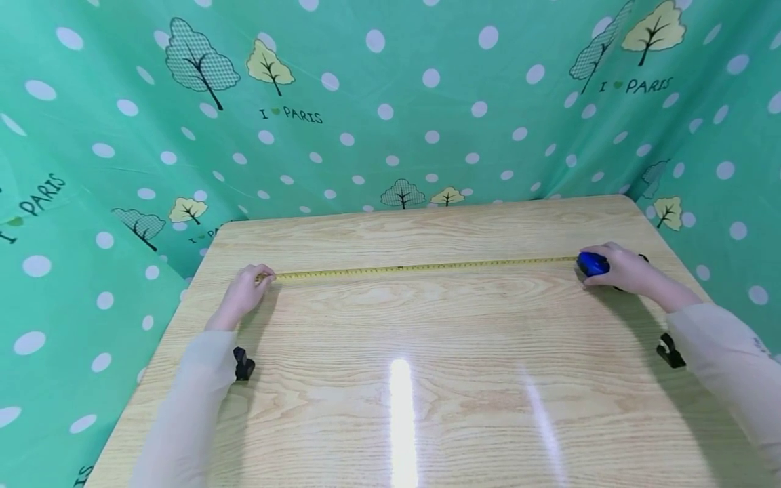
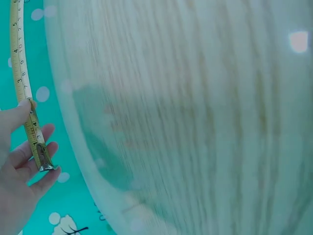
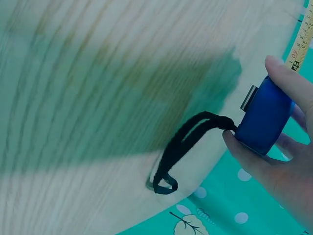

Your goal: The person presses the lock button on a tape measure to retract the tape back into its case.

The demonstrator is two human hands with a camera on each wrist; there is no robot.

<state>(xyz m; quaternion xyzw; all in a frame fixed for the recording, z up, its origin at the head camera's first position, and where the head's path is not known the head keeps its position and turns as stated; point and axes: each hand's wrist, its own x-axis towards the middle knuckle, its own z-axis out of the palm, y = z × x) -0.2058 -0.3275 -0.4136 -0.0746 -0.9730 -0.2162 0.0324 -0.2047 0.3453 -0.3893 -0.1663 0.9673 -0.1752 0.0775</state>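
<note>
A yellow measuring tape blade (image 1: 399,268) stretches nearly straight across the far part of the wooden table. My left hand (image 1: 245,291) pinches the blade near its end, thumb on top; in the left wrist view the metal end hook (image 2: 46,168) sticks out past the thumb, by the fingers. My right hand (image 1: 622,268) grips the blue tape measure case (image 1: 593,263) at the other end. In the right wrist view that case (image 3: 266,115) lies between thumb and fingers, with a black wrist strap (image 3: 171,152) hanging from it. The numbers near the case read around 60.
The light wooden table (image 1: 378,325) carries a bright light reflection in front. A green dotted curtain (image 1: 366,122) with trees and lettering surrounds its back and sides. Black bands (image 1: 243,364) sit at both wrists.
</note>
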